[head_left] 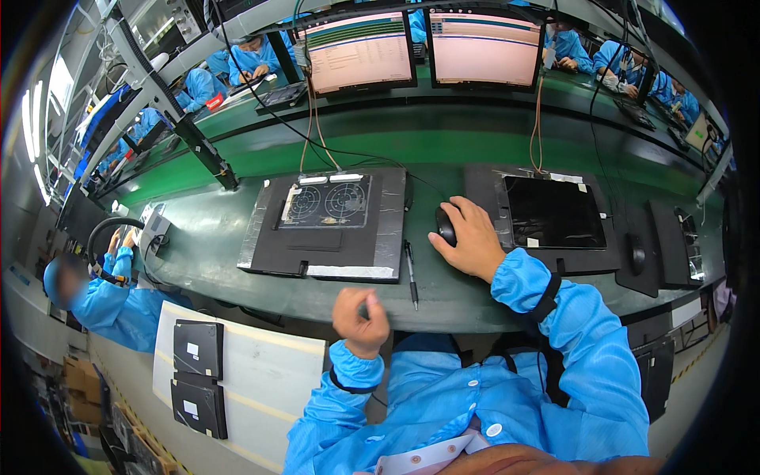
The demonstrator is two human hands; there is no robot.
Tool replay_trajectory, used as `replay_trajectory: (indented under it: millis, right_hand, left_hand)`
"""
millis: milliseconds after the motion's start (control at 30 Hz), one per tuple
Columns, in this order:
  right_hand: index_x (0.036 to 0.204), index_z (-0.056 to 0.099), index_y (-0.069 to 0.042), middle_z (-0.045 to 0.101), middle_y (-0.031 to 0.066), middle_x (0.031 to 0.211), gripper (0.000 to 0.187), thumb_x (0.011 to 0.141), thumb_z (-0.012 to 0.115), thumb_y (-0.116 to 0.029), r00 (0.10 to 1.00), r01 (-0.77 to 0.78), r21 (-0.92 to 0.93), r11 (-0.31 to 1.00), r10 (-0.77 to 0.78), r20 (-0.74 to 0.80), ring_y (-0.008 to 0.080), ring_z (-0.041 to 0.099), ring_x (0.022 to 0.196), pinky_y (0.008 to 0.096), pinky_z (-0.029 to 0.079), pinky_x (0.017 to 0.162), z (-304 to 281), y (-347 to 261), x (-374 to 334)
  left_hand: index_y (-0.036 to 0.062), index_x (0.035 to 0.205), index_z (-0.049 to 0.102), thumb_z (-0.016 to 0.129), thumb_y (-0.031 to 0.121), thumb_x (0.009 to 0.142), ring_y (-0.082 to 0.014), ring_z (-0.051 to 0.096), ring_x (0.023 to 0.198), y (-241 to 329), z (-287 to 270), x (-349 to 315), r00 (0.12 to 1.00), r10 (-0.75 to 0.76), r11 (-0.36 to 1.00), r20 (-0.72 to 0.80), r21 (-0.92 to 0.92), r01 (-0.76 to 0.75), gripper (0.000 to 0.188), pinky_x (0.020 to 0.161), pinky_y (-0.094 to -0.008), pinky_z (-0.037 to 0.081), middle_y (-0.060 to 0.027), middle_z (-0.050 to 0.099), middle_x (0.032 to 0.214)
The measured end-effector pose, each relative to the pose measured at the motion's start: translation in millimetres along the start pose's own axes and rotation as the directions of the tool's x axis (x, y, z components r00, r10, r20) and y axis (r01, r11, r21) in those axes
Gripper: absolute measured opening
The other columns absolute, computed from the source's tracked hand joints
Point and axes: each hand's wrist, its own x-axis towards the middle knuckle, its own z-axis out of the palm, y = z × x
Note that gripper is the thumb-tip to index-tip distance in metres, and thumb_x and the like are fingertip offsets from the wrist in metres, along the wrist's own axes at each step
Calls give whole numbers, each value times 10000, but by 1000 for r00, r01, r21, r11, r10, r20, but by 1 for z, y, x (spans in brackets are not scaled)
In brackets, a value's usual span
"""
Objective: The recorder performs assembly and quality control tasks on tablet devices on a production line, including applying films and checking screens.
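Observation:
My right hand (473,240) lies over a black computer mouse (446,227), thumb and fingers around it on the green bench. Just off the bench's near edge, my left hand (361,321) is curled closed, and nothing shows in it. Beyond that hand is a black fixture board (265,247) with silver tape on its sides and two round target patterns on its upper panel (324,203). A pen (411,275) lies between the board and the mouse. Right of my right hand, a dark-screened tablet (554,212) sits on a second black fixture (485,184).
Two monitors (360,51) (485,49) stand behind the bench, with cables hanging down. A second mouse (636,253) lies right. Two black boxed units (198,349) (199,408) rest on a pale board (269,372) at lower left. A co-worker in blue (119,305) sits left.

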Motion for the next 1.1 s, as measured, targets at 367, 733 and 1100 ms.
replay_trajectory:
  millis: [367,733,1100]
  right_hand:
    - [1210,590,35,545,217,1274,501,850,693,-298,997,8,26,1000,-10,82,368,501,1224,488,316,1110,4,0,-9]
    - [1233,540,50,514,238,1275,620,792,722,-346,993,49,202,978,-26,-115,398,514,1172,475,425,978,-4,2,0]
    - [1238,614,-25,617,206,1197,496,839,708,-304,657,-658,-111,745,496,-567,352,596,1124,429,485,971,-298,212,-176]
  left_hand:
    - [36,1213,617,763,153,755,-430,410,1357,23,30,8,881,-10,943,473,299,-150,495,1142,-639,227,-203,502,1313]
    - [22,1187,631,704,173,838,-413,417,1355,22,36,14,846,-28,881,533,413,-231,388,1166,-605,195,-199,525,1345]
    - [20,1245,585,657,93,860,-389,387,1395,18,40,8,842,-31,879,539,415,-233,399,1188,-615,146,-191,507,1368]
